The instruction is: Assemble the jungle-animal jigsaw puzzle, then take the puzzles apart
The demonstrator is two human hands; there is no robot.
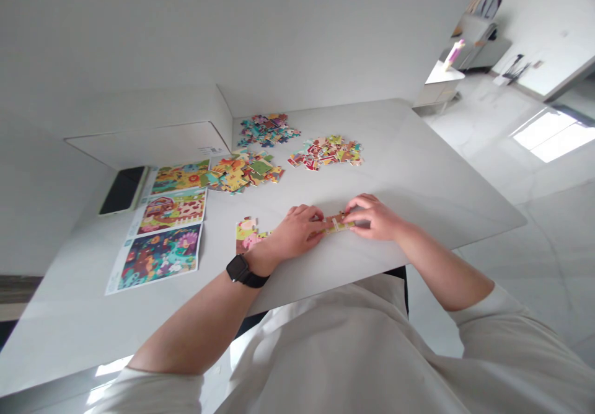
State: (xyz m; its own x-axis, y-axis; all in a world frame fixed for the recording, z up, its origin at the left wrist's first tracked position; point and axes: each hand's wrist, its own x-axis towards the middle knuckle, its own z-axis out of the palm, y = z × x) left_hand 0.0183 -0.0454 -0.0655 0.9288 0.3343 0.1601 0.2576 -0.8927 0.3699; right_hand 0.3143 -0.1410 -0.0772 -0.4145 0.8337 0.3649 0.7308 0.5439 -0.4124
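Note:
Near the table's front edge lies a short strip of joined puzzle pieces (335, 222), brown and green with a bit of white. My left hand (300, 231) has its fingers closed on the strip's left end, and my right hand (372, 217) pinches its right end. Partly hidden behind my left forearm is a puzzle section with a pink pig (248, 235). Beyond my hands sit three heaps of loose pieces: a red and green one (330, 152), a yellow and green one (244, 171) and a teal and purple one (267, 130).
On the left of the table (446, 184) lies a sheet with three printed pictures (171, 212). A dark-screened phone (123, 189) lies beside it. A white box (158, 144) stands at the back left against the wall.

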